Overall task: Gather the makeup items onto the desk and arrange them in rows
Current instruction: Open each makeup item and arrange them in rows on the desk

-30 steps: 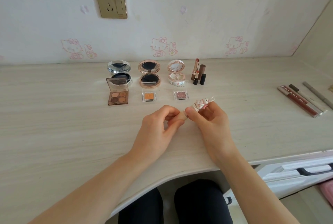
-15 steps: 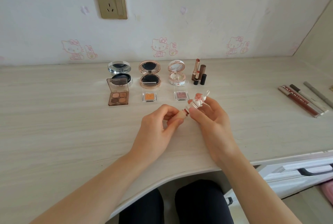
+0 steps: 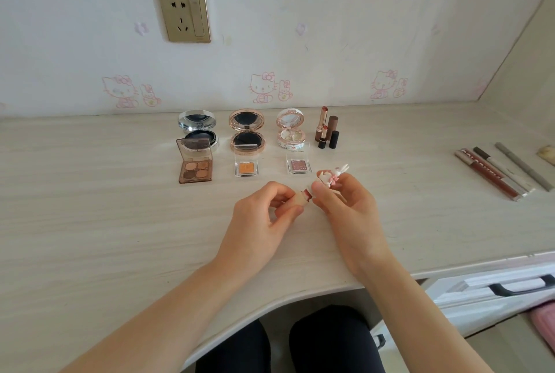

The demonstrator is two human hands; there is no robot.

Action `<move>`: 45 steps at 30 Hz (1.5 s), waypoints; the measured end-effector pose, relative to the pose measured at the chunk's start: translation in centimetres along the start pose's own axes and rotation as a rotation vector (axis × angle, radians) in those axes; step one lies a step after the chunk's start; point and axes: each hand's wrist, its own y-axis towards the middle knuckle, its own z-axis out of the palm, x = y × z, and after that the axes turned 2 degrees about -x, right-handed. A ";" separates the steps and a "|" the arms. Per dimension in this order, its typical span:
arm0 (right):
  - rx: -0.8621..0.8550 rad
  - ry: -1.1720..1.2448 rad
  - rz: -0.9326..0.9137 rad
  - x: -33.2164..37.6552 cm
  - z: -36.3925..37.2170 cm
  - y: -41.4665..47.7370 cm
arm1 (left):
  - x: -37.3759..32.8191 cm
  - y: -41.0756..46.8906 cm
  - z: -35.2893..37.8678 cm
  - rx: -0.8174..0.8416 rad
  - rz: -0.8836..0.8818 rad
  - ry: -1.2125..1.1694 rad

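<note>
A small lipstick with a white rabbit-shaped cap (image 3: pixel 329 177) is held over the desk (image 3: pixel 90 222) between both hands. My right hand (image 3: pixel 345 210) grips the rabbit cap end. My left hand (image 3: pixel 264 213) pinches the beige base (image 3: pixel 301 196), where a bit of red shows at the joint. Behind them stand three open round compacts (image 3: pixel 247 132) in a back row with open lipsticks (image 3: pixel 326 129) to their right. A four-pan eyeshadow palette (image 3: pixel 194 167) and two single eyeshadows (image 3: pixel 246 167) form a front row.
Several lip pencils and glosses (image 3: pixel 504 171) lie at the desk's right side. A wall socket (image 3: pixel 184 15) sits on the back wall. A drawer with a black handle (image 3: pixel 519 287) stands open at the lower right, below the desk edge.
Both hands have kept hold of the small lipstick; the rabbit cap end has shifted slightly up and back, and a red strip now shows between cap and base.
</note>
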 end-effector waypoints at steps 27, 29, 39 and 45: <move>-0.058 -0.128 0.076 2.3 -1.1 1.2 | -1.5 -0.4 0.6 0.083 0.140 0.148; -0.056 -0.163 0.101 3.1 -1.9 1.9 | -2.3 -0.3 0.9 0.117 0.140 0.138; -0.084 -0.280 0.171 4.9 -4.7 4.0 | -2.8 0.3 3.4 0.344 0.358 0.284; -0.062 -0.353 0.175 5.2 -5.5 5.3 | -3.4 1.1 4.3 0.310 0.425 0.324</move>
